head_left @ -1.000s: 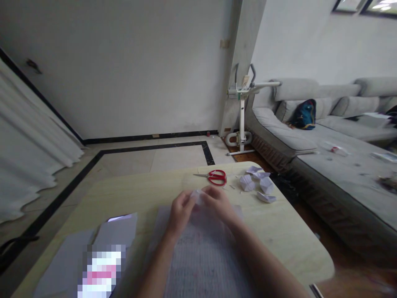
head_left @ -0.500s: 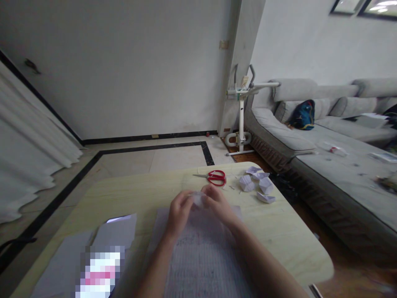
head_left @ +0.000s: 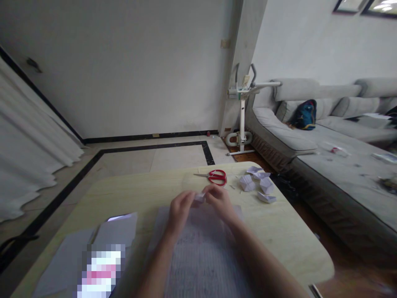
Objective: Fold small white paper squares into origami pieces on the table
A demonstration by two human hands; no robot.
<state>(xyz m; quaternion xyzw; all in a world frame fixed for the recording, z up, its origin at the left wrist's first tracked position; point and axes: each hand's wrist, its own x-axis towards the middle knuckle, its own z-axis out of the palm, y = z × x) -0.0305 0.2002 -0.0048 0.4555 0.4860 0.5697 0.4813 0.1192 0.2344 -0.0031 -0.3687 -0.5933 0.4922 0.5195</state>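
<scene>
While left grip (head_left: 180,207) and right grip (head_left: 218,201) pinch one paper (head_left: 199,198), one pair of scissors (head_left: 213,178), five folded shapes (head_left: 266,186)

Holds the left arm (head_left: 156,263) and right arm (head_left: 262,254) out in front, both bare, slanting inward from the bottom of the view. Has the left hand (head_left: 180,207) and right hand (head_left: 218,201) close together near the middle, a narrow gap between. Curls the fingers of each inward in a pinch, exact thumb placement too blurred to tell. Angles the right arm more widely outward, with the left arm steeper.
</scene>
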